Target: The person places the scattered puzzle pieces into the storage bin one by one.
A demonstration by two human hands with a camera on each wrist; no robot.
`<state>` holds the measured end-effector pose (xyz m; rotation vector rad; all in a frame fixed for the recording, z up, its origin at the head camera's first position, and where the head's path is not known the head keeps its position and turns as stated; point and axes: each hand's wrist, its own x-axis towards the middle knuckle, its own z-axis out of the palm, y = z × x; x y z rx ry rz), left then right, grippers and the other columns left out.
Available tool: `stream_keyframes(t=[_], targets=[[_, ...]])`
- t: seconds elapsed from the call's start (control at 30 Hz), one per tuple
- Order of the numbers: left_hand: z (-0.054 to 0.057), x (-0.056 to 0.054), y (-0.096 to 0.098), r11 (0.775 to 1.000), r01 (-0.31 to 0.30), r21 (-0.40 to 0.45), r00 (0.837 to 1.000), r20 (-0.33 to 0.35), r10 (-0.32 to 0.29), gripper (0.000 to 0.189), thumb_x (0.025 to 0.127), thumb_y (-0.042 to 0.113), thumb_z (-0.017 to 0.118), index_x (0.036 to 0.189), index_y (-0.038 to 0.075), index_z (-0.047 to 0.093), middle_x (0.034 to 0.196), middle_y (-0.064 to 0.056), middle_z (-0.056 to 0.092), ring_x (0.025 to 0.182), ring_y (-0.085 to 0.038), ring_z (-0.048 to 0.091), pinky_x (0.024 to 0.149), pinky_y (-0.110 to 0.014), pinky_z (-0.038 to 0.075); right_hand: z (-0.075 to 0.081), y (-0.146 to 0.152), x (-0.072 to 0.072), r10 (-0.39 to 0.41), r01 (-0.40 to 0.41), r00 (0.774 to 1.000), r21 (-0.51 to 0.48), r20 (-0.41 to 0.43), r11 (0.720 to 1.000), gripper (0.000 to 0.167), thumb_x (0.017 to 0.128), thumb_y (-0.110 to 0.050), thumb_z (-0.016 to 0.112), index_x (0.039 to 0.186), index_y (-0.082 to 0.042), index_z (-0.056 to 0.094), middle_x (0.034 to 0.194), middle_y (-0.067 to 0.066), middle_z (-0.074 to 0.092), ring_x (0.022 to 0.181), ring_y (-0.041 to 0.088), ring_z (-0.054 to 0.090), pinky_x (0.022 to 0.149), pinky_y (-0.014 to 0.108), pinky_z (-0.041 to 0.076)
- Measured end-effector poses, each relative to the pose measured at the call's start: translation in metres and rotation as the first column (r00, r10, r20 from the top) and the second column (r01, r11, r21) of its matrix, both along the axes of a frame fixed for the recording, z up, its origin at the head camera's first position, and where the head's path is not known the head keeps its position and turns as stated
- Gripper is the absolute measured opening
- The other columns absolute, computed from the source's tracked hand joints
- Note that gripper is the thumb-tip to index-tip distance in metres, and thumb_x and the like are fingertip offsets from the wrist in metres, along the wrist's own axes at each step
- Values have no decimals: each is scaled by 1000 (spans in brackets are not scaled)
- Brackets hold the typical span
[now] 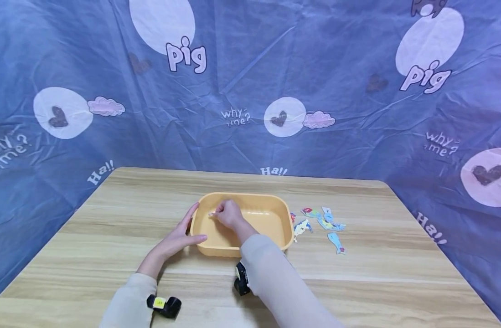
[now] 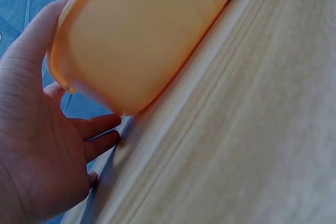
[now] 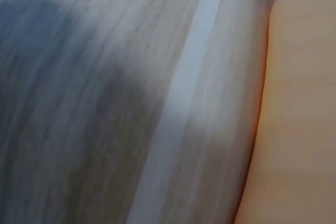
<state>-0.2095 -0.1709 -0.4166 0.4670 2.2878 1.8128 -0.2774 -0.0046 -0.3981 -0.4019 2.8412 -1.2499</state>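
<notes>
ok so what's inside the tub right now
The right grip, pinching a small pale piece. The tub's floor shows on both sides of the arm. Whatever lies directly under the grip and arm can't be seen.

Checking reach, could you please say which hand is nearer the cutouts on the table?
Right hand: inside the tub, left of the cutouts; the left hand is farther left, touching the tub's left end.

Basin [image 1: 221, 251] stands on tabletop [image 1: 106, 241]; cloth backdrop [image 1: 242, 82] behind. Left hand [image 1: 179, 237] touches basin's left end; right hand [image 1: 231, 214] holds small piece [image 1: 211, 214] over left half. Cutouts [image 1: 329, 224] lie right of basin.
</notes>
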Motion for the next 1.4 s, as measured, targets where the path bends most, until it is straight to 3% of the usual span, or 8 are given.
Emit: stream_keyframes(t=[0.7, 1.13, 1.4], targets=[[1, -3, 5, 1000, 6, -18, 1000, -5, -6, 90, 74, 24, 67, 139, 30, 5, 141, -16, 6, 125, -29, 12, 98, -48, 9, -1, 4, -1, -52, 53, 999, 160, -8, 986, 19, 71, -19, 71, 62, -10, 56, 61, -4, 50, 59, 11, 47, 53, 19, 39], [0, -3, 5, 1000, 18, -6, 1000, -3, -18, 89, 76, 21, 66, 139, 26, 3, 140, -19, 10, 124, -31, 18, 98, -47, 13, 0, 5, 0, -43, 45, 999, 128, -19, 991, 14, 69, -15, 72, 73, -6, 61, 69, -2, 55, 66, 12, 51, 60, 19, 42], [-1, 1, 0, 1000, -10, -8, 1000, -5, 10, 91, 75, 23, 67, 139, 27, 3, 141, -17, 9, 125, -30, 15, 98, -47, 10, 7, 1, 1, -21, 21, 1000, 35, -9, 999, 11, 70, -8, 68, 76, -2, 60, 64, 0, 55, 57, 10, 51, 54, 18, 41]])
